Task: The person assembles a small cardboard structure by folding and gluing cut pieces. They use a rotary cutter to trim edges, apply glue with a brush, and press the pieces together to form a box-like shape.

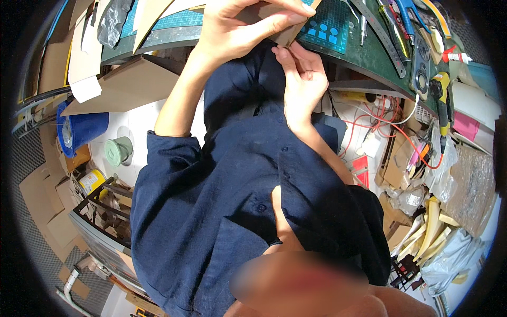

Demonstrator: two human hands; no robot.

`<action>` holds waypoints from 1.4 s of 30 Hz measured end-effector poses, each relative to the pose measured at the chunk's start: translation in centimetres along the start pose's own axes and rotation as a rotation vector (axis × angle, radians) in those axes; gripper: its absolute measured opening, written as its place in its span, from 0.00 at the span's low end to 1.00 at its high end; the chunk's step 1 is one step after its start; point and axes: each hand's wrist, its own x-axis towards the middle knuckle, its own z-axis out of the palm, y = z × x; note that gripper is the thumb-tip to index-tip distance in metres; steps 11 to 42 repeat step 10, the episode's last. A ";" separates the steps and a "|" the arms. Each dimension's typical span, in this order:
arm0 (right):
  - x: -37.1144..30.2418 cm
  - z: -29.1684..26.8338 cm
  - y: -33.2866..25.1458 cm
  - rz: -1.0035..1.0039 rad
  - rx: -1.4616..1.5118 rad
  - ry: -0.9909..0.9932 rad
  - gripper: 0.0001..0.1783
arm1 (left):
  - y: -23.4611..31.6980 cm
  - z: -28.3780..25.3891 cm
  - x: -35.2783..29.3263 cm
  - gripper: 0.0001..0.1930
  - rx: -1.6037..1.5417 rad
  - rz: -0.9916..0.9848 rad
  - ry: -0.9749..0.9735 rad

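Observation:
At the top centre of the head view, a small brown cardboard piece [289, 35] is held up over the near edge of the workbench. My left hand [240, 25] pinches it from above between thumb and fingers. Below it, my right hand [305, 71] has its thumb and fingertips closed on the lower corner, the other fingers curled. The cardboard's upper part is partly hidden by my left fingers. Just behind lies a teal cutting mat [338, 33] with pale printed shapes. A steel ruler [381, 41] rests to the right of the mat.
The dark green workbench [364, 63] carries pens, a blue-handled tool [405, 13] and a white bottle [458, 57] with a red cap. A yellow and black power tool [441, 87] hangs at its right edge. Cardboard sheets [124, 87], a blue bin [87, 129] and orange cable [380, 119] lie around.

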 end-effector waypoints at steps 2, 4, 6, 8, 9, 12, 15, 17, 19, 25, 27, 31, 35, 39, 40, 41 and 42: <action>0.2 0.1 -0.1 -0.011 -0.037 0.016 0.09 | -0.1 -0.1 0.0 0.11 0.007 0.016 -0.006; 0.4 0.0 0.1 -0.042 -0.088 0.013 0.07 | -0.1 -0.1 0.1 0.11 -0.007 -0.002 -0.007; 0.3 0.1 0.3 -0.021 -0.042 0.036 0.08 | 0.1 -0.2 -0.1 0.10 -0.014 -0.048 -0.014; 0.2 0.2 0.3 -0.017 -0.021 0.042 0.08 | -0.5 -0.3 -0.1 0.09 -0.020 0.002 -0.009; 0.2 0.1 0.4 -0.030 -0.045 0.031 0.08 | -1.1 -0.4 -0.3 0.09 -0.016 0.042 -0.012; 0.3 -0.1 0.5 -0.043 -0.070 0.020 0.08 | -1.3 -0.5 -0.4 0.09 0.002 0.055 -0.026; 0.3 -0.1 0.5 -0.043 -0.070 0.020 0.08 | -1.3 -0.5 -0.4 0.09 0.002 0.055 -0.026; 0.3 -0.1 0.5 -0.043 -0.070 0.020 0.08 | -1.3 -0.5 -0.4 0.09 0.002 0.055 -0.026; 0.3 -0.1 0.5 -0.043 -0.070 0.020 0.08 | -1.3 -0.5 -0.4 0.09 0.002 0.055 -0.026; 0.3 -0.1 0.5 -0.043 -0.070 0.020 0.08 | -1.3 -0.5 -0.4 0.09 0.002 0.055 -0.026; 0.3 -0.1 0.5 -0.043 -0.070 0.020 0.08 | -1.3 -0.5 -0.4 0.09 0.002 0.055 -0.026; 0.3 -0.1 0.5 -0.043 -0.070 0.020 0.08 | -1.3 -0.5 -0.4 0.09 0.002 0.055 -0.026; 0.3 -0.1 0.5 -0.043 -0.070 0.020 0.08 | -1.3 -0.5 -0.4 0.09 0.002 0.055 -0.026; 0.3 -0.1 0.5 -0.043 -0.070 0.020 0.08 | -1.3 -0.5 -0.4 0.09 0.002 0.055 -0.026; 0.3 -0.1 0.5 -0.043 -0.070 0.020 0.08 | -1.3 -0.5 -0.4 0.09 0.002 0.055 -0.026; 0.3 -0.1 0.5 -0.043 -0.070 0.020 0.08 | -1.3 -0.5 -0.4 0.09 0.002 0.055 -0.026; 0.3 -0.1 0.5 -0.043 -0.070 0.020 0.08 | -1.3 -0.5 -0.4 0.09 0.002 0.055 -0.026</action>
